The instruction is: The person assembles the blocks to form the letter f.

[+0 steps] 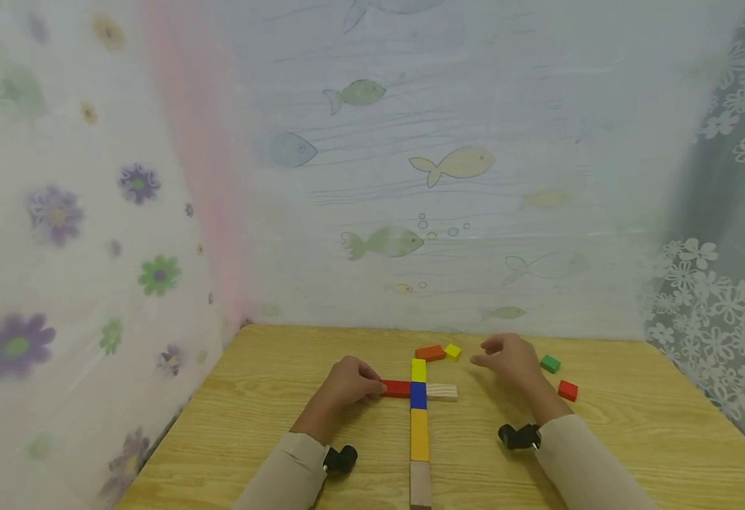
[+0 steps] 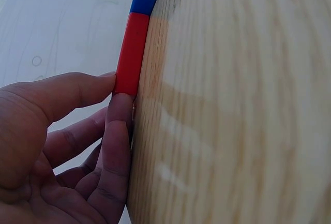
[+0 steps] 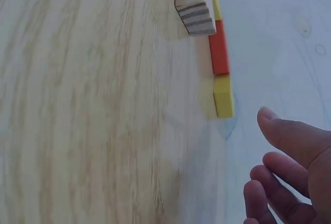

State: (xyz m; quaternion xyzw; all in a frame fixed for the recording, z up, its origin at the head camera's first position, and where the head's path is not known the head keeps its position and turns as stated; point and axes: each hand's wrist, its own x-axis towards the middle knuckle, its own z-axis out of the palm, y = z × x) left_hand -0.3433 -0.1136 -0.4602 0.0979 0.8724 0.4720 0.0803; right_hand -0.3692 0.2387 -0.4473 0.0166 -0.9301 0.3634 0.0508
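Note:
My left hand (image 1: 349, 382) pinches the outer end of a long red block (image 1: 396, 388), thumb and fingertips against it. The red block (image 2: 133, 53) lies flat on the table, its other end meeting a blue block (image 1: 418, 395). Above the blue one lies a yellow block (image 1: 418, 370), below it an orange-yellow block (image 1: 420, 434) and a plain wood block (image 1: 420, 484). A second plain wood block (image 1: 442, 392) extends right from the blue one. My right hand (image 1: 511, 361) holds nothing, fingers loosely bent, apart from a small yellow cube (image 3: 223, 96).
An orange-red block (image 1: 430, 353) lies behind the row, beside the small yellow cube. To the right are a green block (image 1: 550, 364) and a small red block (image 1: 568, 390). Patterned sheets hang behind and beside the wooden table (image 1: 232, 425).

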